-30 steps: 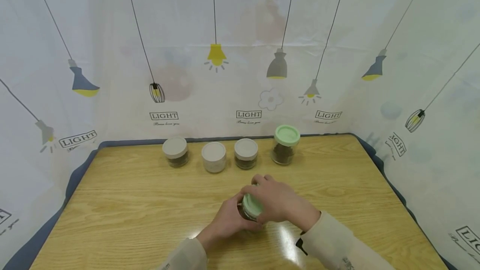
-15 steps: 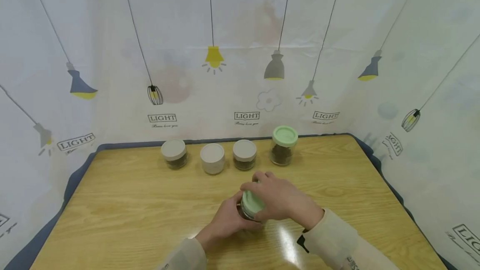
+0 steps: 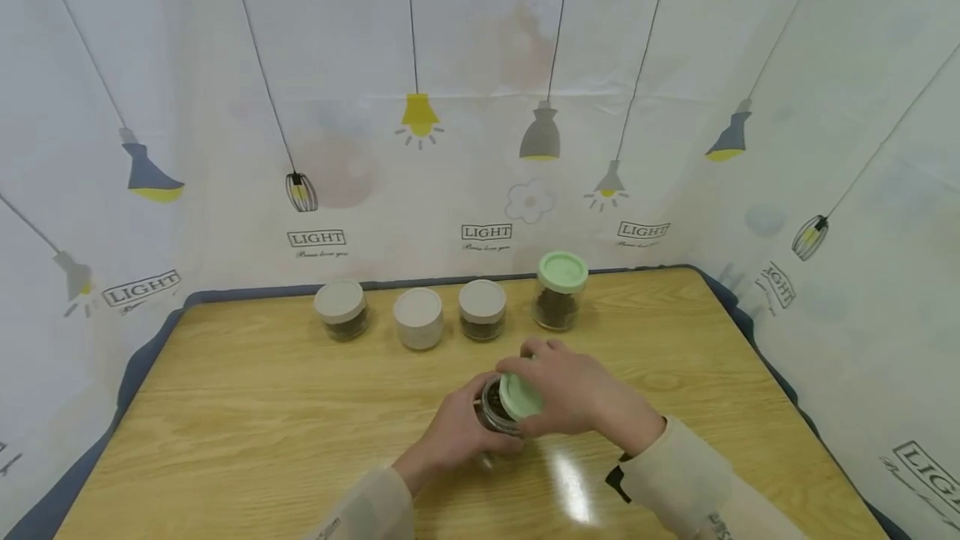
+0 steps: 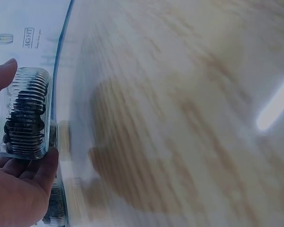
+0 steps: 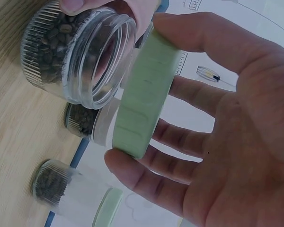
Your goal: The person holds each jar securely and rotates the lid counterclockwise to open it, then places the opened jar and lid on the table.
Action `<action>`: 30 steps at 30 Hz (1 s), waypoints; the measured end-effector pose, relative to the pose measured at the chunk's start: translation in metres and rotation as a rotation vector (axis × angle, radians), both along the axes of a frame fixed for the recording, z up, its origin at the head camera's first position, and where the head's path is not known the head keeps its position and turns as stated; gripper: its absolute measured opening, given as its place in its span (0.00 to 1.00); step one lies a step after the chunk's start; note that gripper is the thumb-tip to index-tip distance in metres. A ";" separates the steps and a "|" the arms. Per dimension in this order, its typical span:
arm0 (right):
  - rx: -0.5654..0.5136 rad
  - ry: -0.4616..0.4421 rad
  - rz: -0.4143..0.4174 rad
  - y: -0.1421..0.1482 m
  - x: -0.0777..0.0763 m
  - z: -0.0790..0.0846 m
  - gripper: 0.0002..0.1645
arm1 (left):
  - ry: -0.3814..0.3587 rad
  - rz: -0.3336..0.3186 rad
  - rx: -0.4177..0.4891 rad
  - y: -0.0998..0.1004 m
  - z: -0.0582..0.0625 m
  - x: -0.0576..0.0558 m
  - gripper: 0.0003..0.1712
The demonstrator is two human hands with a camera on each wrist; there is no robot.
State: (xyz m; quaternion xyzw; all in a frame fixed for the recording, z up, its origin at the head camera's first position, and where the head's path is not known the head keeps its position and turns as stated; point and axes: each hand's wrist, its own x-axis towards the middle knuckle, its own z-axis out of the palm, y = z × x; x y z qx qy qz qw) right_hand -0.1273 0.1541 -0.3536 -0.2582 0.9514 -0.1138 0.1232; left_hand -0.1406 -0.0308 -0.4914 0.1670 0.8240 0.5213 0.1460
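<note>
A ribbed glass jar of dark beans stands in the grip of my left hand, its threaded mouth bare in the right wrist view. My left thumb and fingers wrap its sides, as the left wrist view shows with the jar at the left edge. My right hand pinches the light green lid by its rim between thumb and fingers. The lid is tilted and apart from the jar's mouth, just to its right in the head view.
At the back of the wooden table stand a taller green-lidded jar and three short white-lidded jars, the nearest to it a dark-filled jar. Behind them hangs a lamp-printed cloth.
The green lid has come off the jar and shifted right with my right hand, baring the dark contents. My left hand still holds the jar. The head view has turned slightly.
</note>
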 end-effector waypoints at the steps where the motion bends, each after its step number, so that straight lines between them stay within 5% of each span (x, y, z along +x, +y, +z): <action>1: 0.003 -0.001 -0.010 0.002 0.000 0.000 0.42 | 0.000 0.001 0.000 0.002 0.000 -0.001 0.52; 30: 0.043 -0.132 -0.215 0.082 0.007 -0.001 0.43 | 0.045 -0.028 -0.036 0.049 0.004 -0.044 0.53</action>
